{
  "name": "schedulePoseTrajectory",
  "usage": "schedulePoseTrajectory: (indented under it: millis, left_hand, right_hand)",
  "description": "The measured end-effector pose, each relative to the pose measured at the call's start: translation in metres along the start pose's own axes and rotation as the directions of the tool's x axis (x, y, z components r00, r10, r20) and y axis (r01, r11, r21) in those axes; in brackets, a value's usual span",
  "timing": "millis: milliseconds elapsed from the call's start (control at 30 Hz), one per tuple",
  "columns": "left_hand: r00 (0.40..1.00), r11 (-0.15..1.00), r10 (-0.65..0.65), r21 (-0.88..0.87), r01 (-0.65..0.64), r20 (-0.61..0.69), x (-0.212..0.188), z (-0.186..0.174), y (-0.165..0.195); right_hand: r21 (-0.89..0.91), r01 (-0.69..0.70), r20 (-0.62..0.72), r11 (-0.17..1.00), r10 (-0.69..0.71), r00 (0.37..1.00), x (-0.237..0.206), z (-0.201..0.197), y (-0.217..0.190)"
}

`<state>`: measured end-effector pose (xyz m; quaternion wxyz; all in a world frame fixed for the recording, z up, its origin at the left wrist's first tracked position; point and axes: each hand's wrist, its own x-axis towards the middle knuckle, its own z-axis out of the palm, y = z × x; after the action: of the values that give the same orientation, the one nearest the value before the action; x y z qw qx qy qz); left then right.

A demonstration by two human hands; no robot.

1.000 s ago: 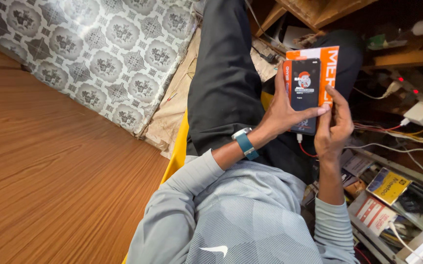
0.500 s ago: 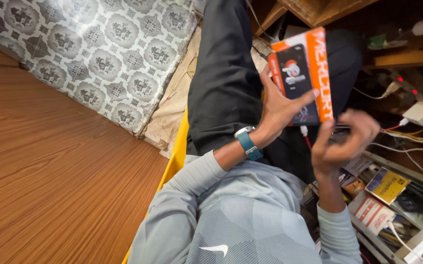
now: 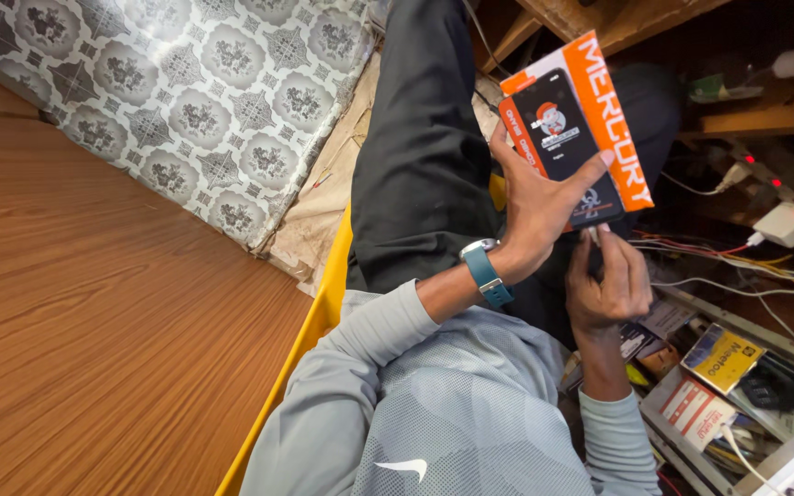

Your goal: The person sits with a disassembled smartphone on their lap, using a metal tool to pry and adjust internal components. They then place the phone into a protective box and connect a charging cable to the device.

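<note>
The left hand [image 3: 534,207] clamped the orange-and-black box [image 3: 576,133], still sealed as far as visible, while right hand [image 3: 610,285] fingers pinched its lower edge.

Box [image 3: 577,129] above trays [image 3: 737,386]

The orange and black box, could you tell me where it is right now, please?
In the head view the orange and black box sits upper right, held in the left hand above the right hand, beside the black trousers.
</note>
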<state>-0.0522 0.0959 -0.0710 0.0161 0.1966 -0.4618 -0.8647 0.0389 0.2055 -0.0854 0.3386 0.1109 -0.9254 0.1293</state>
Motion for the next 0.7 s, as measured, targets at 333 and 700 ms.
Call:
schedulePoseTrajectory:
  millis: [333, 700]
  left_hand:
    - [0.998, 0.998, -0.038, -0.038, 0.04, 0.055, -0.005, -0.001, 0.014]
    - [0.98, 0.998, 0.057, 0.025, -0.063, 0.19, 0.002, -0.013, 0.015]
  right_hand:
    - [0.024, 0.083, 0.049, 0.996, -0.084, 0.995, -0.003, -0.006, 0.017]
    - [-0.087, 0.067, 0.184, 0.994, -0.05, 0.982, 0.053, -0.042, -0.003]
